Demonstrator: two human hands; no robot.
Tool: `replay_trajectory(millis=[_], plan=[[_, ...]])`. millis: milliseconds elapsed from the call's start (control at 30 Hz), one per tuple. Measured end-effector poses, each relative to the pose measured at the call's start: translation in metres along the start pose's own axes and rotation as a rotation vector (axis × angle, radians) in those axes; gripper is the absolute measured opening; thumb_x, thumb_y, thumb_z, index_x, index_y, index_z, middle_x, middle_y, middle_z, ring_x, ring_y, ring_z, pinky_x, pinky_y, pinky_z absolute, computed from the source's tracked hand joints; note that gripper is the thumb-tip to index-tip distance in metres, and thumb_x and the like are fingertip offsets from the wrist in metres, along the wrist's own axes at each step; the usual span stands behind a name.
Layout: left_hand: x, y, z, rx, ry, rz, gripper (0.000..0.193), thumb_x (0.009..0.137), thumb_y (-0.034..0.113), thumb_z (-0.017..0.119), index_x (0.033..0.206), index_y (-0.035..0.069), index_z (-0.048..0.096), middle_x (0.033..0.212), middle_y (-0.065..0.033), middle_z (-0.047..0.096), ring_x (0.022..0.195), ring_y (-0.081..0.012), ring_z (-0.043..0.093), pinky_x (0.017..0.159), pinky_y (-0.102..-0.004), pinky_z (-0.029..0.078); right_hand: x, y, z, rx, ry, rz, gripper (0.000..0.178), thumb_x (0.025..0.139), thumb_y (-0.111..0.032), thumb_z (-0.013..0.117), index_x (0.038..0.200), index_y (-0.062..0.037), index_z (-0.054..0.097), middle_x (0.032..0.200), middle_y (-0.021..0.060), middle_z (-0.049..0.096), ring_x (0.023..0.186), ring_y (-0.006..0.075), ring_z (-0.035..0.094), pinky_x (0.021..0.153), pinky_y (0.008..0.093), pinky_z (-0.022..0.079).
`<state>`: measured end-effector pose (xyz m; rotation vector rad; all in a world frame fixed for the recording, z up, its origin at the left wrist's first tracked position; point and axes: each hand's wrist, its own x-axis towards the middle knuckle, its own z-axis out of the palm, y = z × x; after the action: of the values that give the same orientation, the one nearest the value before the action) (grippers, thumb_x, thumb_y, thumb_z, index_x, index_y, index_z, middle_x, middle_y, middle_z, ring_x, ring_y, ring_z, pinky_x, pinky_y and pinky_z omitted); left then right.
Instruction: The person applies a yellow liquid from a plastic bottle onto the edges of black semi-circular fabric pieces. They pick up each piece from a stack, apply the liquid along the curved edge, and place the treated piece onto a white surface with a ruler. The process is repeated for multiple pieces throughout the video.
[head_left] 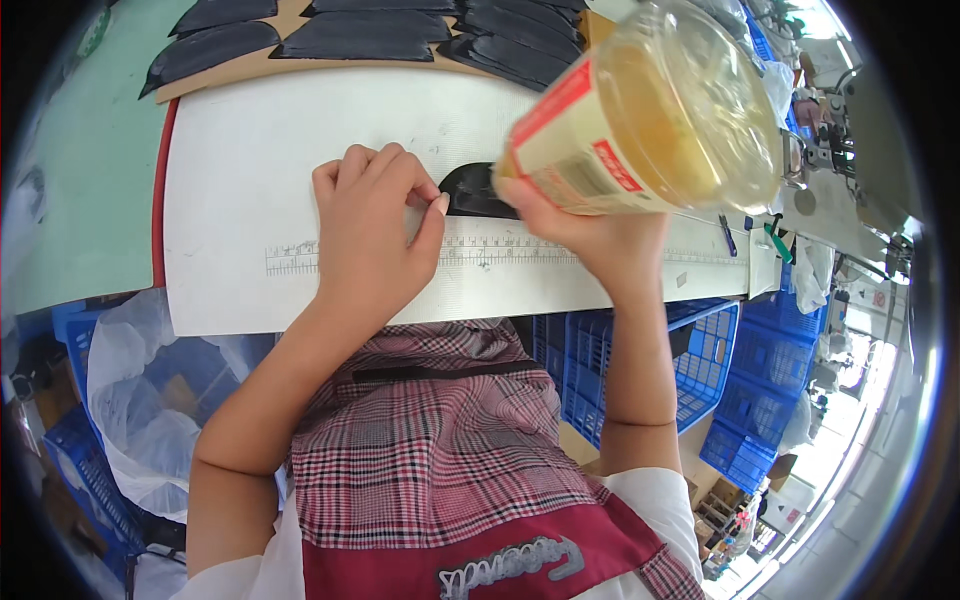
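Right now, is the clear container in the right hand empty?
The container is not empty: yellowish material shows through its clear plastic. How full it is, I cannot tell.

Bright, white glare at right, bent edges, glints on plastic cup point(685, 110)

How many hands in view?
2. The left hand has its fingertips at the left end of the black piece; the right hand holds the tilted plastic tub, which hides some fingers. No others visible.
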<state>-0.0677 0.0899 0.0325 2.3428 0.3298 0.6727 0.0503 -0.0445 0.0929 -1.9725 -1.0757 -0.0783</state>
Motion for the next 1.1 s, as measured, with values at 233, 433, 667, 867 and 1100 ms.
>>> replay_trajectory(millis=[233, 433, 667, 867, 1100], plan=[[0.001, 0.004, -0.003, 0.0, -0.02, -0.023, 0.013, 0.069, 0.005, 0.061, 0.071, 0.007, 0.049, 0.07, -0.0013, 0.049, 0.076, -0.0187, 0.045, 0.079, -0.0343, 0.027, -0.027, 0.028, -0.061, -0.193, 0.091, 0.14, 0.044, 0.06, -0.017, 0.08, 0.094, 0.0002, 0.06, 0.086, 0.0066, 0.063, 0.077, 0.014, 0.061, 0.072, 0.028, 0.05], [0.001, 0.005, -0.01, -0.003, -0.083, -0.049, 0.009, 0.073, 0.006, 0.061, 0.073, 0.006, 0.051, 0.073, -0.0018, 0.051, 0.078, -0.0183, 0.046, 0.082, -0.0322, 0.028, -0.062, 0.062, -0.108, 0.235, 0.341, 0.387, 0.051, 0.067, -0.032, 0.073, 0.103, -0.0018, 0.055, 0.089, 0.0098, 0.061, 0.07, 0.0114, 0.057, 0.051, 0.021, 0.043], [0.007, 0.011, -0.028, -0.019, -0.12, -0.044, 0.015, 0.076, 0.01, 0.06, 0.089, 0.004, 0.061, 0.082, -0.0052, 0.057, 0.084, -0.0223, 0.049, 0.078, -0.0342, 0.036, -0.075, 0.065, -0.055, 0.827, 0.45, 0.445, 0.075, 0.067, -0.06, 0.059, 0.112, -0.0012, 0.049, 0.093, 0.0171, 0.058, 0.071, 0.0131, 0.055, 0.042, 0.0176, 0.032], [0.01, 0.028, -0.016, 0.277, -0.099, 0.139, 0.027, 0.078, 0.017, 0.061, 0.101, 0.003, 0.062, 0.093, -0.0088, 0.055, 0.091, -0.025, 0.048, 0.082, -0.035, 0.035, -0.08, 0.068, -0.039, 1.029, 0.452, 0.408, 0.079, 0.068, -0.061, 0.058, 0.114, 0.0018, 0.046, 0.094, 0.0183, 0.055, 0.072, 0.0154, 0.054, 0.043, 0.0176, 0.038], [0.01, 0.033, -0.022, 0.369, -0.103, 0.173, 0.026, 0.08, 0.017, 0.059, 0.102, 0.003, 0.063, 0.095, -0.0096, 0.056, 0.093, -0.0253, 0.047, 0.083, -0.0356, 0.035, -0.082, 0.067, -0.035, 1.139, 0.391, 0.362, 0.079, 0.071, -0.056, 0.06, 0.117, 0.0045, 0.043, 0.097, 0.0214, 0.052, 0.062, 0.0117, 0.049, 0.043, 0.017, 0.04]])
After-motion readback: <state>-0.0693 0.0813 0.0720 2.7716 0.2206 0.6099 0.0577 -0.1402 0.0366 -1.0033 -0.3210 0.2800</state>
